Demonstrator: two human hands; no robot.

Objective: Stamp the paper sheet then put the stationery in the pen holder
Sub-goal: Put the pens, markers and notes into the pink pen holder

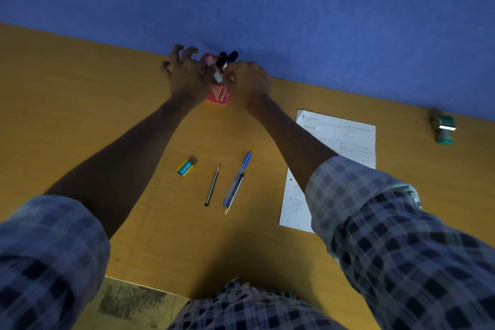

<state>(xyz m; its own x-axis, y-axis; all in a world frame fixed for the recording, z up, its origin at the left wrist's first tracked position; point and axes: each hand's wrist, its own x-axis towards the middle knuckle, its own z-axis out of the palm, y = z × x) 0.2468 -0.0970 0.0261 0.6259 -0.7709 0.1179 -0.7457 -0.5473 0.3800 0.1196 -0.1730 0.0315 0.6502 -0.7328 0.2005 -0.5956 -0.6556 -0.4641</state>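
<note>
With my right hand (247, 80) pinching a marker (217, 76) over the red pen holder (218, 95) at the worktop's (80, 88) far edge and my left hand (184, 72) open-fingered beside it, I'd steady the holder and lower the marker straight in.

wooden table (80, 104); on it pen holder (218, 95), eraser (185, 167), pencil (212, 186), pens (237, 181), paper sheet (353, 142), stamp (444, 128)

A red mesh pen holder (217, 94) is stood upright at the desk's far edge, with two dark-capped markers (226, 58) held inside. Nearer than the holder, a blue-sleeved eraser (185, 167), a pencil (212, 185) and a blue pen (237, 179), apparently paired with a second pen, are laid flat. A printed paper sheet (351, 142) is laid right of the holder; farther right, a green stamp (444, 128) is seen, blurred.
</note>
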